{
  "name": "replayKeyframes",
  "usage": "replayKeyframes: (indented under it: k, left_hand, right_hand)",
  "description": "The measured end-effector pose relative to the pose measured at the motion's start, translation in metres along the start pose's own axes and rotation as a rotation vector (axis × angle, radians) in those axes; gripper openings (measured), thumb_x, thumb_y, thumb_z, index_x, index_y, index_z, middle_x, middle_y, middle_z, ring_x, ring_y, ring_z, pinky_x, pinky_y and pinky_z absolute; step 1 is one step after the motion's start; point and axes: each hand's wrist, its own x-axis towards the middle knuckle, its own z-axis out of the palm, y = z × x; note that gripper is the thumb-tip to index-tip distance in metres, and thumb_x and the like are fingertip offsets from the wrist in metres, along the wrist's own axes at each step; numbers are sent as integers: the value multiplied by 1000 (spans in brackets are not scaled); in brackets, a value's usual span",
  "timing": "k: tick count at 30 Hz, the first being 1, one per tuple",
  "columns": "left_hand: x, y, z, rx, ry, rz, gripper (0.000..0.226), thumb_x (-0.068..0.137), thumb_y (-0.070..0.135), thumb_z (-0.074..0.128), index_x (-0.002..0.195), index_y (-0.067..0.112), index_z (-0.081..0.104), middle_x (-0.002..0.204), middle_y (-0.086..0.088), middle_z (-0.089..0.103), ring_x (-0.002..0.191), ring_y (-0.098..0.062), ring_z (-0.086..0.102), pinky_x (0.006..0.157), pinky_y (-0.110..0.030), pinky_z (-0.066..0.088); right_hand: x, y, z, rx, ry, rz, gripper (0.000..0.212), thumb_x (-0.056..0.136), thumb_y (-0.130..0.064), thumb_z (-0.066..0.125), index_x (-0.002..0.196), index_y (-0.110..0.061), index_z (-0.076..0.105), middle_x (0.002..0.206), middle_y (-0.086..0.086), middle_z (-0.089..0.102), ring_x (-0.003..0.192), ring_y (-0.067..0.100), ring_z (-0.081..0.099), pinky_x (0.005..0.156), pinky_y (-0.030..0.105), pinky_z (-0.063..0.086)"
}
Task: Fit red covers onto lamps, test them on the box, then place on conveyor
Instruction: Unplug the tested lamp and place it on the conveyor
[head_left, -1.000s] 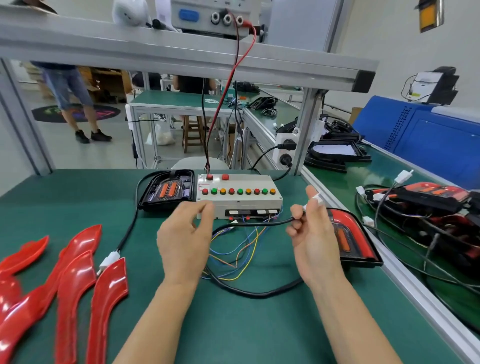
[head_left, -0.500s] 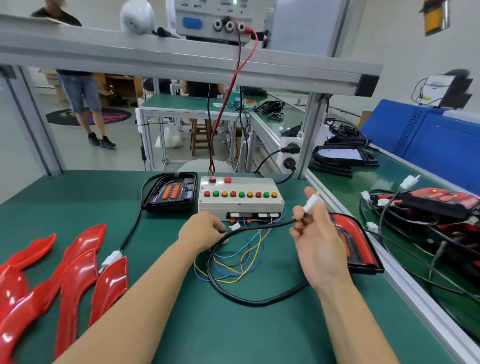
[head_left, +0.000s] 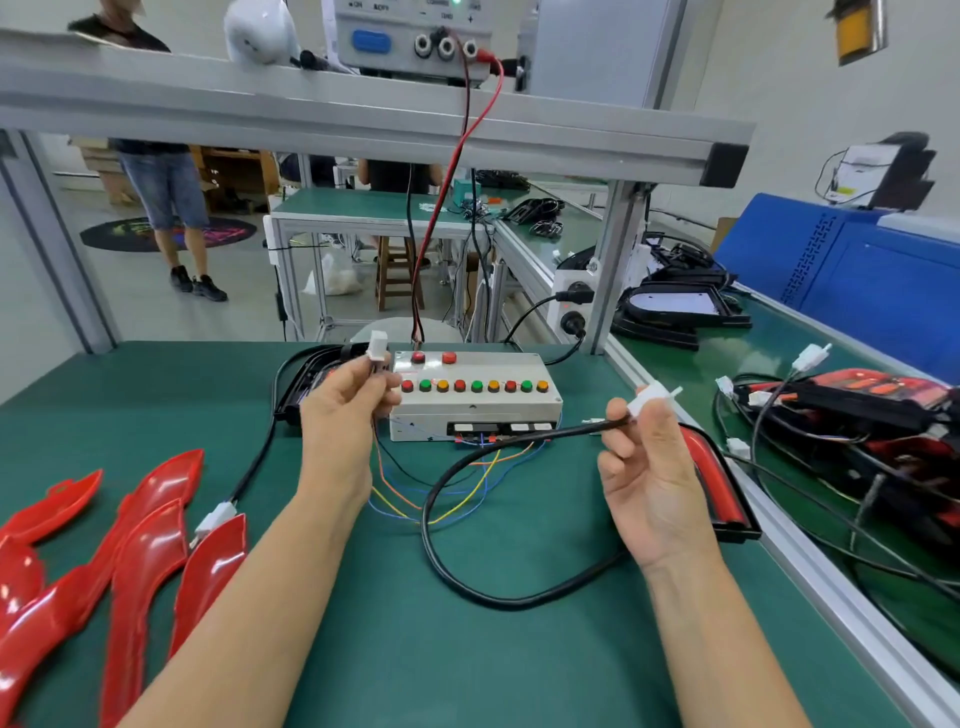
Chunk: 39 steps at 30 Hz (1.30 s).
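Left hand (head_left: 343, 415): I am pinching the box's white connector (head_left: 377, 347) in a closed grip.
Right hand (head_left: 652, 483): I am pinching the lamp's white plug (head_left: 652, 399) above the bench (head_left: 467, 649).

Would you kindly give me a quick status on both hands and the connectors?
Left hand pinches box-side plug. Right hand pinches lamp plug. Plugs apart, nothing between.
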Motion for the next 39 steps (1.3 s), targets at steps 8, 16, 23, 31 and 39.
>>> replayKeyframes:
  k: [8,16,23,31,39]
  left_hand:
    - [-43,-18,8,334,-247,20,35,90,-1,57,92,31,70,70,13,67,69,-3,55,74,-12,45]
    - [-56,-15,12,355,-322,107,39,88,12,66,79,50,69,82,8,67,76,3,57,73,-5,42]
    - [-59,-13,13,373,-390,125,30,90,13,63,92,43,68,66,17,50,63,2,44,65,-6,35]
    - [-54,-10,10,521,-420,217,33,90,8,62,100,38,70,66,18,44,63,-2,41,61,-11,33]
    - [-48,-12,6,563,-401,153,24,91,14,61,101,32,73,63,15,42,58,-2,41,58,-13,31]
  right_hand:
    - [-2,6,5,-145,29,38,21,80,-33,62,98,-31,73,70,-9,52,44,3,37,41,14,37]
    - [-5,33,12,-1021,18,-184,25,91,-17,67,88,-42,67,61,-12,54,45,7,37,45,23,39]
    - [-7,38,12,-1270,-60,-334,40,87,-14,71,96,-51,63,79,-7,62,75,0,55,68,8,38]
    - [-10,41,14,-1463,-99,-389,32,87,-10,71,117,-21,71,74,-17,47,68,-4,49,67,8,36]
    - [-13,44,18,-1565,-114,-412,34,86,-10,71,117,-23,71,76,-21,44,67,-4,45,65,14,34]
